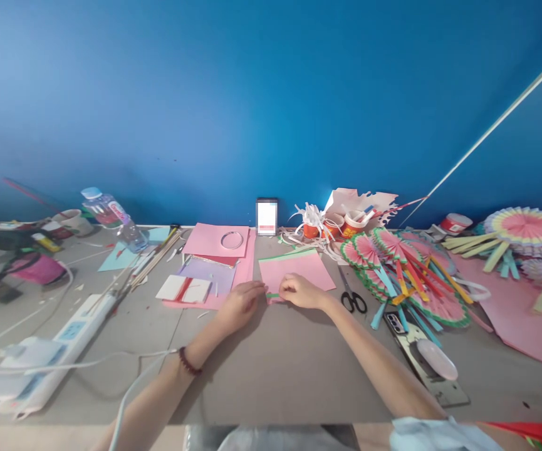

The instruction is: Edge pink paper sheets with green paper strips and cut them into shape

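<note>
A pink sheet of paper (pixel 299 269) with green strips along its far and near edges lies flat on the table in front of me. At its near edge my right hand (pixel 302 292) is closed, thumb and fingers pinching the green-and-pink border. My left hand (pixel 241 307) is closed too, its fingertips pressed together at the sheet's near left corner; part of its grip is hidden. Close to my right hand lie black-handled scissors (pixel 354 302). Left of the sheet, more pink paper (pixel 217 240) carries a roll of clear tape (pixel 232 240).
Pleated paper fans (pixel 406 269) crowd the right side, near a phone (pixel 425 363). Red cups (pixel 333 225) and an upright phone (pixel 266 217) stand by the blue wall. At left are a bottle (pixel 113 216), a power strip (pixel 71 344) and a trailing white cable (pixel 125 401).
</note>
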The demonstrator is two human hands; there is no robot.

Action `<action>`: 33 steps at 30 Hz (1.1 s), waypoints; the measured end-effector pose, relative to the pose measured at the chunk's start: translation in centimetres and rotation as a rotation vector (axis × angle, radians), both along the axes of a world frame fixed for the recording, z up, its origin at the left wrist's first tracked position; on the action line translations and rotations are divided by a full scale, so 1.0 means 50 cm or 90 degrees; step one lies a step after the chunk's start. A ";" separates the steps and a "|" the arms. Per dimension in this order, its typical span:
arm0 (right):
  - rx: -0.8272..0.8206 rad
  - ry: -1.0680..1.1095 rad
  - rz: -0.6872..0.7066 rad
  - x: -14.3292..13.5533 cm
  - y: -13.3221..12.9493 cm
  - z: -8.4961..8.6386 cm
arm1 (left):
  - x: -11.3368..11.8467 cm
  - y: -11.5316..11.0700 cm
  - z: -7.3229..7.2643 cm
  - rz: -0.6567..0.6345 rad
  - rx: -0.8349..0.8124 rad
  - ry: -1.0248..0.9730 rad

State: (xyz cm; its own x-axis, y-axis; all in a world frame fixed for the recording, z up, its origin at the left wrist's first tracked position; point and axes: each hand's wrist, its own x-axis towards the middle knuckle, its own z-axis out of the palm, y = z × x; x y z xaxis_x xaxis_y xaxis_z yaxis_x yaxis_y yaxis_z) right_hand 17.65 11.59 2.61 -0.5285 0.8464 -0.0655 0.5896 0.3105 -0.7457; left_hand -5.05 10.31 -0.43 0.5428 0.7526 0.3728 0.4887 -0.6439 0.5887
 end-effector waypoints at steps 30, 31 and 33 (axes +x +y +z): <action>0.064 -0.079 0.006 -0.018 0.004 -0.034 | -0.012 0.003 -0.022 -0.067 0.058 0.070; 0.066 -0.080 0.005 -0.018 0.003 -0.033 | -0.012 0.003 -0.021 -0.067 0.053 0.062; 0.068 -0.084 0.002 -0.019 0.002 -0.030 | -0.012 0.002 -0.020 -0.069 0.047 0.051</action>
